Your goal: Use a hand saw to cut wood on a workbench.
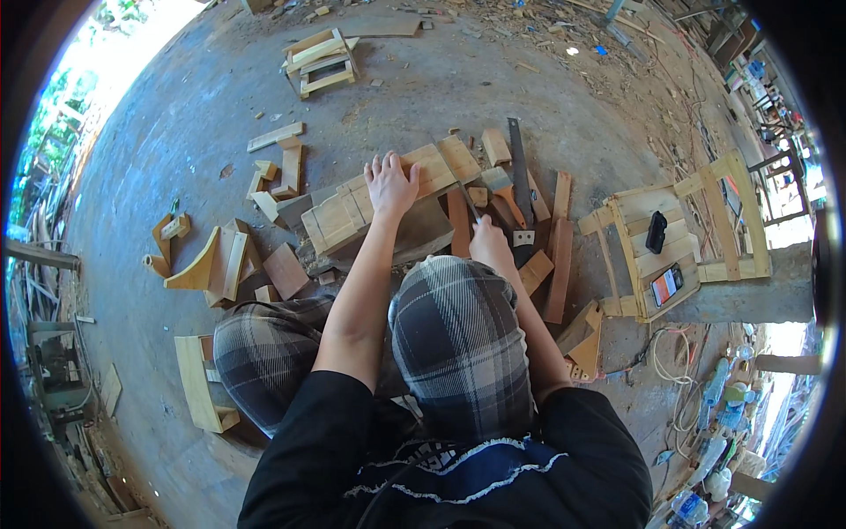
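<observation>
Across the low wooden support (pixel 410 236), just in front of the knees, a pale board (pixel 427 172) is laid at a slant, its right end farther from the body than its left. On its top the left hand (pixel 390 183) is placed, palm down, with fingers spread apart. By the right hand (pixel 489 242), whose fingers are closed together, a thin-bladed tool (pixel 468 201) is clamped near the board's right end; its handle is covered by the hand. Beside this end, a brush (pixel 499 187) with orange handle and a dark hand saw (pixel 517 163) are laid among wood strips (pixel 560 256) — the room there is narrow. At the left, wider stretches of concrete floor (pixel 132 264) are seen. On the slatted wooden frame (pixel 641 207), near its edge, a phone (pixel 667 285) is placed with lit screen; its writing is too small to be read. Pale print is partly seen on the dark shirt (pixel 317 441), and a blue label on a plastic bottle (pixel 690 509).
</observation>
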